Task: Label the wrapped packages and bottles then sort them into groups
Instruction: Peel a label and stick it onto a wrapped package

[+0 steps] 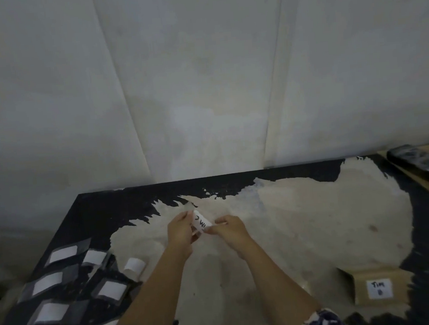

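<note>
Centre frame, my left hand and right hand, each grip pinching one small white paper label with black handwriting, above the worn black surface; dark labelled wrapped packages lie lower left.

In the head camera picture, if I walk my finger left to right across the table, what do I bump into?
Dark wrapped packages with white labels → small white roll → left hand → white label pinched by both hands → right hand → brown package marked TIM → black wrapped packages.
</note>
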### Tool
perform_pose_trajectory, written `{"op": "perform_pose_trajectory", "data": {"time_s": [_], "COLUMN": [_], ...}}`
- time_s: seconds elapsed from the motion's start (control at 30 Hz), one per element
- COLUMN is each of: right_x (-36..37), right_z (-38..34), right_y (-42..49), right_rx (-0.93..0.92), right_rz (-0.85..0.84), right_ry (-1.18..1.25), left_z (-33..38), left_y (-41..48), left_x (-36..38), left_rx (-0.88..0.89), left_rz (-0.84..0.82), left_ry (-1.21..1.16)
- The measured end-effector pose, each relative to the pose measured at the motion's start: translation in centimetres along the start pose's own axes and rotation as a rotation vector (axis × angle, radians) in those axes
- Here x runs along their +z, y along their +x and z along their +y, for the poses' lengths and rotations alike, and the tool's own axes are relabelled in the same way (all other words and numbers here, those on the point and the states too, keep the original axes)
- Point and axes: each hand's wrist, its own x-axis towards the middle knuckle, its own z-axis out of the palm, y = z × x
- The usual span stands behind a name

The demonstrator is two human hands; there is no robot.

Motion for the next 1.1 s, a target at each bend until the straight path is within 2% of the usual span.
{"op": "perform_pose_trajectory", "data": {"time_s": [0.13, 0.27, 0.4, 0.53, 0.7, 0.83, 1.1], "right_x": [-3.7, -9.4, -16.6, -23.3, -31.3, -37.1, -46.4], "right_z": [-0.2, 0.2, 2.1, 4.7, 8.7, 10.5, 13.2], "right_y": [0.1, 0.0, 0.5, 0.4, 0.1, -0.1, 2.8], "right_rx": [-0.097, -0.164, -0.033, 0.101, 0.122, 0.151, 0.197], "right_rz": [0.004, 0.060, 0.186, 0.203, 0.297, 0.324, 0.385], "right_ry": [-0.005, 0.002, 0.214, 0.475, 0.546, 0.503, 0.517], "left_z": [-0.4, -1.1, -2.8, -5.4, -8.4, -10.0, -12.0], "left_y": [-1.7, -4.0, -6.3, -8.3, -10.3, -10.6, -9.4], "left_x": [3.7, 9.6, 16.6, 21.7, 28.2, 32.8, 42.5], "left_rx": [0.129, 0.115, 0.039, 0.000, 0.000, 0.001, -0.063], "left_rz": [-0.105, -0.250, -0.344, -0.439, -0.421, -0.423, -0.327], "left_ry": [0.309, 0.367, 0.326, 0.374, 0.438, 0.480, 0.289]}}
